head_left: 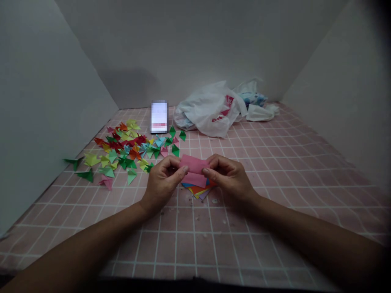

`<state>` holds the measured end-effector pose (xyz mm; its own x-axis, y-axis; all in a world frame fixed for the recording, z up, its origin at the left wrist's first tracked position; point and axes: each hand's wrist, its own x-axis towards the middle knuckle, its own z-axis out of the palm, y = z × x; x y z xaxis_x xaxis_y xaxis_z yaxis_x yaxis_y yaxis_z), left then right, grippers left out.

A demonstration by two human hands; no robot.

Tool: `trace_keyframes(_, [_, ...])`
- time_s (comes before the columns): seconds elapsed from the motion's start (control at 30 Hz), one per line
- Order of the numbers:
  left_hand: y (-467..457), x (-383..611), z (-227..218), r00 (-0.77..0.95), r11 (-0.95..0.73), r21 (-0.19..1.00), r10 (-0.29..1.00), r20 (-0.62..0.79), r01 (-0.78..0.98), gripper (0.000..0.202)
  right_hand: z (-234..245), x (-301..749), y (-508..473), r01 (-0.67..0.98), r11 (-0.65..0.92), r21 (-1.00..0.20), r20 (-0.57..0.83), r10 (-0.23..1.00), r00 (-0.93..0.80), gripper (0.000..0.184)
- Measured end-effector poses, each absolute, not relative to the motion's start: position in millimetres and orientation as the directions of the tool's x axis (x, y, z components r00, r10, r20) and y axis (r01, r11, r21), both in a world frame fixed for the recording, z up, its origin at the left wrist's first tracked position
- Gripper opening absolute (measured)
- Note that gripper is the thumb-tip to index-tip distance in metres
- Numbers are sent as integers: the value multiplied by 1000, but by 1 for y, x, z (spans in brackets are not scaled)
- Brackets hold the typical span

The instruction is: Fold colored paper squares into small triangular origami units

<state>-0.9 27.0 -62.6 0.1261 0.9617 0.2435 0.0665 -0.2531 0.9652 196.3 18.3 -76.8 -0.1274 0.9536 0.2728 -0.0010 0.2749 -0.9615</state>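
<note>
A pink sheet of paper (195, 171) with a crease across its middle is held up between my two hands. My left hand (163, 179) pinches its left edge between thumb and fingers. On the opposite edge, my right hand (230, 177) grips it the same way. Beneath the sheet lies a small stack of coloured paper (200, 191), with blue, orange, yellow and lilac corners showing; the rest of the stack is hidden by the pink sheet and my hands.
Many folded paper pieces (122, 146) in several colours spread over the left of the checked tablecloth (275, 171). A lit phone (159, 117) stands behind them. White plastic bags (210, 110) lie at the back. Pale walls (36, 101) enclose the table; tiny scraps dot the cloth near me.
</note>
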Motion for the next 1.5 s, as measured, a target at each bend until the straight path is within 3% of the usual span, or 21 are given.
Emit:
trace_keyframes(0.27, [25,0,-64,111,-217,974,972,209,69,22,-75,195,19,-5,266,-964,265,958,-105,26])
trace_keyframes(0.6, [25,1,-65,96,-227,973,970,223,38,20,-77,192,18,-123,138,-983,151,983,-102,20])
trace_keyframes(0.93, [26,1,-64,70,-255,965,965,251,55,17,-78,193,17,-49,169,-984,173,979,-104,21])
trace_keyframes(1.5, [22,1,-65,-4,-274,949,961,278,153,20,-76,192,15,-94,188,-978,197,976,-98,24])
